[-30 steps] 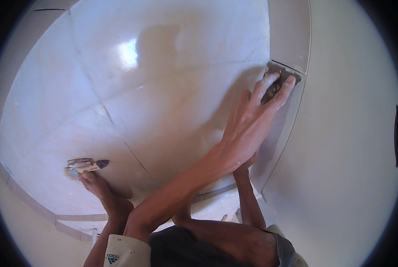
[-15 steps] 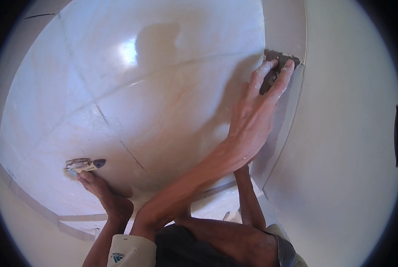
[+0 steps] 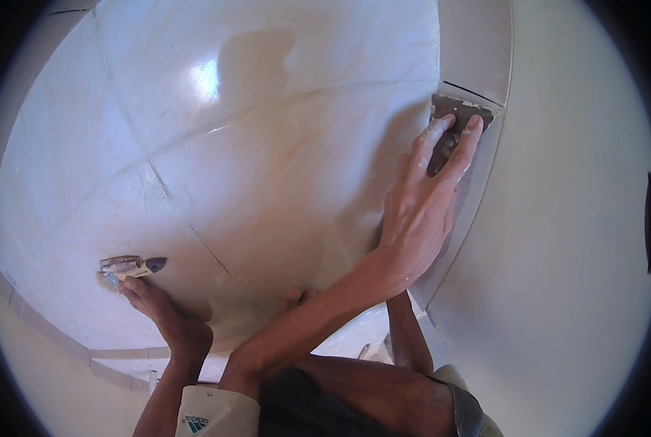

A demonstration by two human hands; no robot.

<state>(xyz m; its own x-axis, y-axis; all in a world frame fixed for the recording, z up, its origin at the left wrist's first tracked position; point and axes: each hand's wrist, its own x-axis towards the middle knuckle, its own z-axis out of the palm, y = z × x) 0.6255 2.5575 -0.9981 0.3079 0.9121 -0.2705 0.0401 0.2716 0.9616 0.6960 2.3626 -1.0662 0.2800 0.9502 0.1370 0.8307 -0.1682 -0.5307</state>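
My left hand (image 3: 424, 193) reaches across to the right, fingers spread and pressed on a dark flat scraper (image 3: 461, 109) with pale smears on its edge. The scraper lies against the grey-brown border tile (image 3: 473, 44) beside the pale wall. Whitish residue coats my fingertips. A dark open joint (image 3: 471, 93) between border tiles shows just beyond the scraper. My right forearm (image 3: 408, 331) rises behind my left wrist; its hand is hidden there. A paintbrush (image 3: 142, 269) with a dark handle tip lies by the toes of my left foot (image 3: 154, 302).
Glossy pale marble-look floor tiles (image 3: 289, 167) spread out ahead, with thin dark joint lines (image 3: 210, 250) between some. Grey-brown border tiles (image 3: 121, 355) also run along the lower left. A smooth pale wall (image 3: 566, 218) stands close on the right.
My left hand and the scraper have slid slightly toward me along the border, uncovering the dark joint. Toes of my other foot now show beside my left forearm. The view has shifted a little.
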